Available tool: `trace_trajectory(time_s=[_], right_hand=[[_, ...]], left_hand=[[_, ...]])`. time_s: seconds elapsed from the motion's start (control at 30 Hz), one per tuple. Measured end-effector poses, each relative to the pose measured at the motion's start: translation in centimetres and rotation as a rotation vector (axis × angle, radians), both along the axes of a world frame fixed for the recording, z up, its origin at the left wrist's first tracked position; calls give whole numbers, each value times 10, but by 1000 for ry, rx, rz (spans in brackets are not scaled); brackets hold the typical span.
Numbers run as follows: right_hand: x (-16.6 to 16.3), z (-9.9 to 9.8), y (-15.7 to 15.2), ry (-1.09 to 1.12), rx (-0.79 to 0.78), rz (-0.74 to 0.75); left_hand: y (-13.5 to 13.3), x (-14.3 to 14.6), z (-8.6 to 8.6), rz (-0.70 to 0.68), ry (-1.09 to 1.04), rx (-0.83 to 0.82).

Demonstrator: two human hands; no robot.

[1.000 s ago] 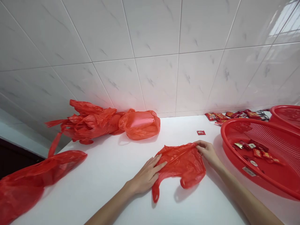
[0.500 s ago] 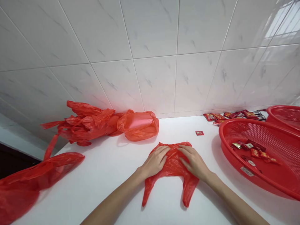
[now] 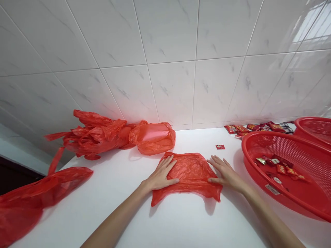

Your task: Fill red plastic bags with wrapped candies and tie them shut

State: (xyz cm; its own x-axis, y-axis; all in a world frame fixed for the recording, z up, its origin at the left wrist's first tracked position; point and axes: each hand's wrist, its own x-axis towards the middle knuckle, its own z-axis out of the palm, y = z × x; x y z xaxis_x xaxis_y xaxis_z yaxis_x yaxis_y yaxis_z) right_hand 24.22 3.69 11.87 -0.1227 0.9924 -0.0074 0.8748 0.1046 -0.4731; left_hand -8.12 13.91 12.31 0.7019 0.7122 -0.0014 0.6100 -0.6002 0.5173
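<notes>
A red plastic bag [image 3: 190,170] lies spread on the white table [image 3: 178,227], its surface crinkled and its two near corners pointing toward me. My left hand [image 3: 163,174] rests on the bag's left side with the fingers spread. On the right edge of the bag, my right hand [image 3: 224,172] is open, its thumb touching the plastic and its other fingers reaching past the edge. Neither hand is closed around anything.
Bunched red plastic bags [image 3: 103,136] sit against the tiled wall at the back left. Another red bag [image 3: 33,199] hangs at the left edge. A red basket [image 3: 258,136] with small packets stands right; more packets [image 3: 274,126] lie behind it. One small packet [image 3: 220,146] lies alone.
My hands have moved apart, left hand leftward and right hand rightward. The bag is wider and flatter, and its two hanging handle ends have drawn up into shorter corners.
</notes>
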Motion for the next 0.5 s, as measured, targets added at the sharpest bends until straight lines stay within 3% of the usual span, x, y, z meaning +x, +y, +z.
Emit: trace_trajectory(time_s=[0.13, 0.23, 0.37, 0.5], right_hand=[[-25, 15, -8, 146, 300, 50], [-47, 24, -17, 183, 359, 197], [-68, 16, -25, -1, 312, 343], [-79, 4, -27, -112, 287, 318]], left_hand=[[-31, 5, 22, -18, -183, 108], [-62, 6, 27, -128, -166, 107], [-83, -2, 12, -42, -48, 201], [-75, -15, -10, 126, -18, 194]])
